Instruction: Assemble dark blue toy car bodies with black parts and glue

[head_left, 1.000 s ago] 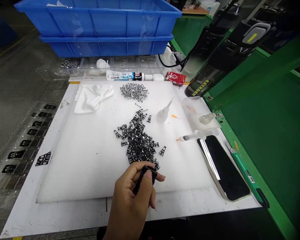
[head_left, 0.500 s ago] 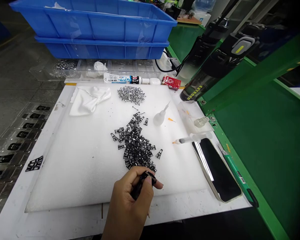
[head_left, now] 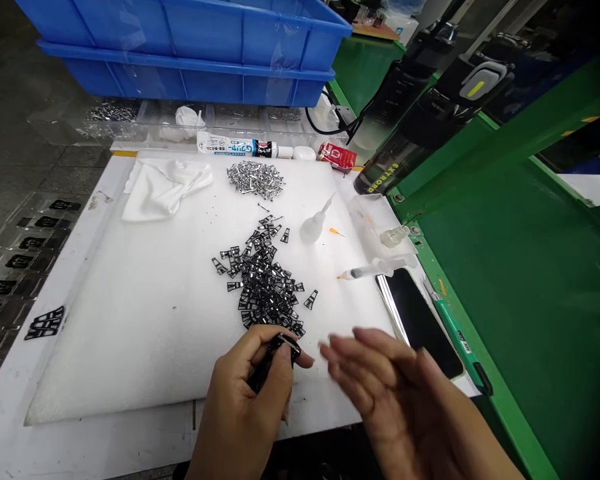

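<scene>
My left hand [head_left: 250, 393] is closed around a small black part [head_left: 273, 357], pinched between thumb and fingers just below a heap of small black plastic parts [head_left: 263, 283] on a white foam sheet [head_left: 145, 313]. My right hand [head_left: 395, 393] is to the right of it, fingers stretched out and slightly blurred, holding nothing, its fingertips close to the black part. A pile of small shiny metal pieces [head_left: 255, 179] lies farther back on the sheet.
A syringe [head_left: 367, 270], a small squeeze bottle [head_left: 315, 223], a phone [head_left: 420, 320], a white cloth [head_left: 163, 187] and a glue tube [head_left: 240, 147] surround the sheet. Stacked blue bins [head_left: 190, 47] stand behind. A green bench [head_left: 520, 267] runs along the right. Trays of black parts [head_left: 15, 267] lie left.
My right hand has come into view from the lower right, open, beside the left hand. The left hand keeps its hold on the black part. The view has shifted a little.
</scene>
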### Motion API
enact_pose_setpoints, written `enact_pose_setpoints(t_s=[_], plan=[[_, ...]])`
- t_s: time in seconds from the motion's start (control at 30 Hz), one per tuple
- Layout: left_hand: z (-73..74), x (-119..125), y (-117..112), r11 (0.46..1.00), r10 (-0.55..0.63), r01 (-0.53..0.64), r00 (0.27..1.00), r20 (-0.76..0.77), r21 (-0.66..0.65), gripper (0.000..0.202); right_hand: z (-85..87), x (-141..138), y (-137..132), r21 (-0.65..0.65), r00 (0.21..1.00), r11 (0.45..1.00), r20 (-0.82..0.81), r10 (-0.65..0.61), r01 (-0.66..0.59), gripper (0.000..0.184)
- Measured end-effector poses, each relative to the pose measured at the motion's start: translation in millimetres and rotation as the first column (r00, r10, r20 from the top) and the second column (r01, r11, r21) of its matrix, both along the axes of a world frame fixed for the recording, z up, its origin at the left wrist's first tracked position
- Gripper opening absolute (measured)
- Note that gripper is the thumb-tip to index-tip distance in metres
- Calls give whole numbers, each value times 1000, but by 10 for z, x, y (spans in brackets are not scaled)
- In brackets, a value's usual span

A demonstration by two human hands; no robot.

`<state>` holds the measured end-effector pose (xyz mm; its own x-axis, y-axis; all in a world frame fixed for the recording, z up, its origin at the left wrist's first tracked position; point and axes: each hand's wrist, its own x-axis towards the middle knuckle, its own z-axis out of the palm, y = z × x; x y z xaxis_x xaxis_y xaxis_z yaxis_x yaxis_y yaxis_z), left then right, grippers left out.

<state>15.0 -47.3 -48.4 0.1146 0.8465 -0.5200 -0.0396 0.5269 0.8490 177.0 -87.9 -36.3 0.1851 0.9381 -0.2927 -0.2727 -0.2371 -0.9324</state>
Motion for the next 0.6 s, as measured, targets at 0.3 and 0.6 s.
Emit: enact_pose_setpoints(t_s=[0.3, 0.6], plan=[[17, -8, -10, 998, -64, 64, 995, -81, -3, 23, -189, 92, 185, -180, 928, 969, -305, -216, 166, 31], [62, 9, -3, 995, -97, 91, 988, -125, -49, 26, -212, 241, 84, -33, 943, 946, 101, -317, 321, 30]])
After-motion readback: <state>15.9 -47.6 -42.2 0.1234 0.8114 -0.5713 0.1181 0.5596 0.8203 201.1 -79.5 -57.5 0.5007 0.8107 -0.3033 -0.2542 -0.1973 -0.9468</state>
